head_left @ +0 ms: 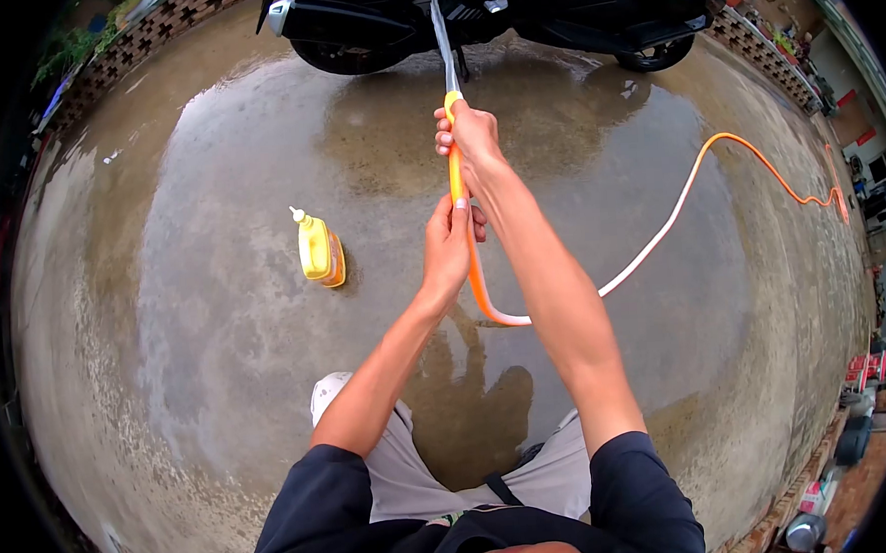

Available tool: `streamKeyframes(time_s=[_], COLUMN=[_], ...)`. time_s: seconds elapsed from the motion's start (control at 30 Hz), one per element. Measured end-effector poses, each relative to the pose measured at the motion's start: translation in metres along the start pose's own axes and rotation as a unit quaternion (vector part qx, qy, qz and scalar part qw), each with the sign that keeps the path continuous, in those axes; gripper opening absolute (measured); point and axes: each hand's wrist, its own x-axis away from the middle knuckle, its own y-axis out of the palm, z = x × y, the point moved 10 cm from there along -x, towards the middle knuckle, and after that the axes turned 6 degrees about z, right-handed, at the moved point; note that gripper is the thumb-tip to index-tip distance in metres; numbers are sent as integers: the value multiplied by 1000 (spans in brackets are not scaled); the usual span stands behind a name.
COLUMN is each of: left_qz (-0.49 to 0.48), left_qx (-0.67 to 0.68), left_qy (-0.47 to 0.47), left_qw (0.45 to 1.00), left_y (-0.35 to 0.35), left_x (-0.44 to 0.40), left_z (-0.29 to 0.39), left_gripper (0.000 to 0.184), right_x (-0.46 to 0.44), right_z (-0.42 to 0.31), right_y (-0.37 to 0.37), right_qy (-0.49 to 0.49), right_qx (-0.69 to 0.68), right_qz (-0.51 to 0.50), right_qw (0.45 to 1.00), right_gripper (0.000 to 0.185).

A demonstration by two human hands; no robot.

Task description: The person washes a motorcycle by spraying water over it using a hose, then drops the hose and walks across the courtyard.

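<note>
While a stream of water (444,48) runs from its yellow tip (451,99) toward the black motorcycle (589,10), we see in the head view the orange hose (480,289) out before us, our right hand (472,135) wrapped round it near the tip and our left hand (449,244) pinching it just behind. We follow it rightward over wet concrete (237,357); a yellow bottle (318,251) sits apart, leftward.

Soft, even daylight gives the wet ground (237,357) a pale glare and a dark reflection (475,415) near the bottom, the motorbike (579,9) shows mostly black with little detail, the hose (652,250) looks fairly sharp, and strong fisheye distortion bends the brick wall (150,37) near the edge, where black fills the corners.
</note>
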Motion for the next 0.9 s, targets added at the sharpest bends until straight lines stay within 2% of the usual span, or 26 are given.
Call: streamKeyframes(time_s=[0.27, 0.47, 0.73, 0.9], left_qz=[40, 100, 151, 167], left_qx=[-5, -34, -38, -72], left_qy=[-13, -90, -61, -77], left_qw=[999, 990, 986, 980], left_y=[-28, -51, -77, -88], left_x=[-4, -8, -24, -23], left_z=[4, -21, -13, -11], left_gripper=[30, 31, 36, 38], right_x=[-6, -19, -17, -14], right_z=[18, 46, 43, 47], right_y=[19, 15, 59, 76], right_qy=[-13, -30, -96, -127], right_qx=[-5, 23, 86, 164], right_qz=[10, 48, 15, -12], right_qw=[1000, 998, 992, 978], right_gripper=[27, 28, 26, 25])
